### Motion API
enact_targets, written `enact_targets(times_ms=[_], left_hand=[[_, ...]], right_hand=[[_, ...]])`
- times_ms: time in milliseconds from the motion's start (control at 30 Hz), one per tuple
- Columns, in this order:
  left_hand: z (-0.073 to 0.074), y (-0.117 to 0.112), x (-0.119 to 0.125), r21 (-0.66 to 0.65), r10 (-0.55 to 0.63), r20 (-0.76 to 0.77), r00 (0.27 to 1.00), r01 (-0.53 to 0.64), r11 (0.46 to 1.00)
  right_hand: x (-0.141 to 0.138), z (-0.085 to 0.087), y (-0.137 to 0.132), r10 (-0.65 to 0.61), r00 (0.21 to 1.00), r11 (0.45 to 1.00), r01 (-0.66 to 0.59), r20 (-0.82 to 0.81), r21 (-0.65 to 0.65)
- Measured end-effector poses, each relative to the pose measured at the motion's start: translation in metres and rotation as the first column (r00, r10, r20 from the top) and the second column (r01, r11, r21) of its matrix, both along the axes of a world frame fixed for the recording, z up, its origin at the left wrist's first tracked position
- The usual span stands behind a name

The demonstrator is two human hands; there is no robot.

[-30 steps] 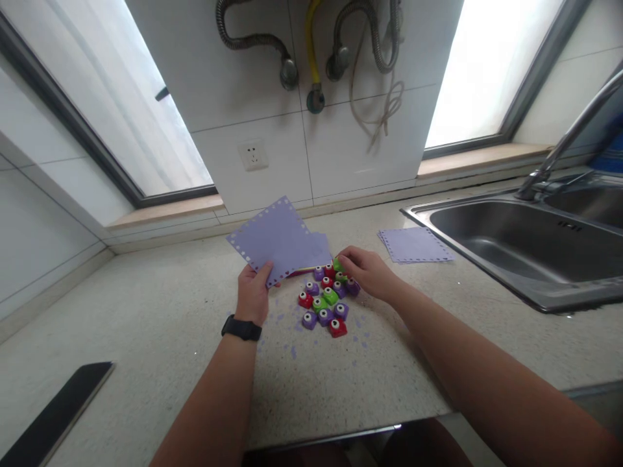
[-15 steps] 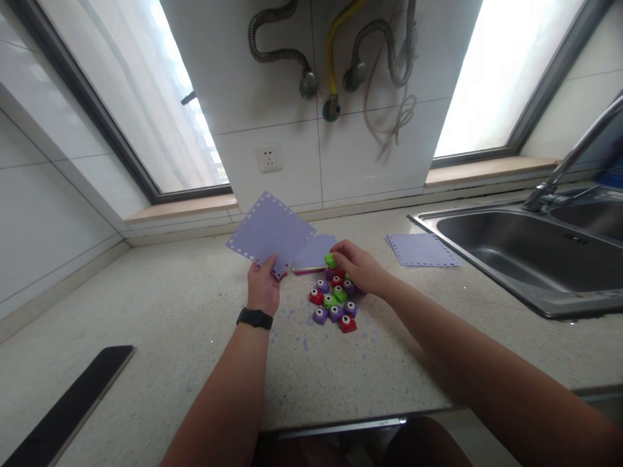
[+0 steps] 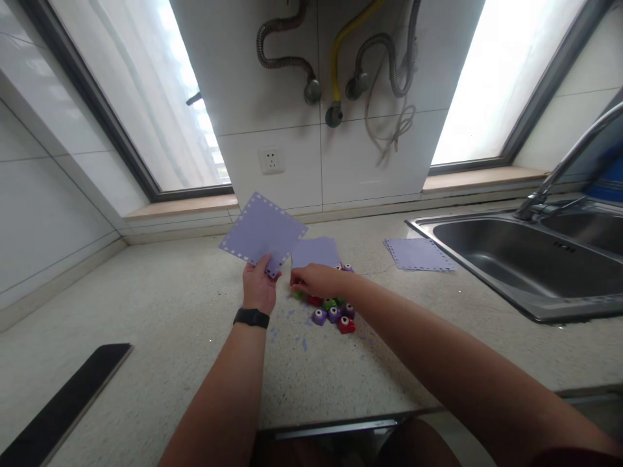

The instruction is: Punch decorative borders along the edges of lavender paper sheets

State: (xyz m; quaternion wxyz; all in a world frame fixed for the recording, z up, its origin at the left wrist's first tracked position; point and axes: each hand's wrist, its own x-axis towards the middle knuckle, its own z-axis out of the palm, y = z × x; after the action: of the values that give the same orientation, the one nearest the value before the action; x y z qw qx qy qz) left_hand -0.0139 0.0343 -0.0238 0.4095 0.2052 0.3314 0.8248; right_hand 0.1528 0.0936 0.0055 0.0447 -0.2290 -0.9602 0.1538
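Observation:
My left hand (image 3: 259,285), with a black band on its wrist, pinches the lower corner of a purple paper sheet (image 3: 263,230). The raised, tilted sheet has small holes punched along its edges. Closed fingers of my right hand (image 3: 318,280) hold a green paper punch (image 3: 298,294), mostly hidden under them, just right of my left hand. Below and behind my right hand lie several small punches in red, purple and green, among them a red punch (image 3: 346,324) and a purple punch (image 3: 318,316). The right hand and forearm cover part of this cluster.
Behind my right hand lies a stack of purple paper (image 3: 316,250). Hole-edged purple sheets (image 3: 419,253) rest beside the steel sink (image 3: 479,259) on the right. Purple paper bits (image 3: 304,344) are scattered over the counter. A black flat object (image 3: 73,395) lies at the left.
My right hand has moved left and nearer to me, bringing the green punch from the back of the cluster toward my left hand. The held sheet has shifted slightly left.

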Motion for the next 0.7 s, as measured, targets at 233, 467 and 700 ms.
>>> enact_targets(times_ms=[233,467,700], left_hand=[[0.005,-0.002,0.005,-0.004,-0.001,0.004,1.0,0.001,1.0],[0.004,-0.001,0.008,-0.019,-0.022,-0.04,0.999,0.021,1.0],[-0.006,0.004,0.007,-0.039,-0.047,-0.109,0.993,0.043,0.998]], right_hand=[[0.026,0.01,0.0,-0.002,0.992,1.0,0.0,-0.127,-0.011],[0.095,0.006,0.009,-0.266,0.911,0.964,0.255,-0.315,-0.078],[0.126,-0.024,0.01,-0.49,0.71,0.871,0.426,-0.506,-0.244]])
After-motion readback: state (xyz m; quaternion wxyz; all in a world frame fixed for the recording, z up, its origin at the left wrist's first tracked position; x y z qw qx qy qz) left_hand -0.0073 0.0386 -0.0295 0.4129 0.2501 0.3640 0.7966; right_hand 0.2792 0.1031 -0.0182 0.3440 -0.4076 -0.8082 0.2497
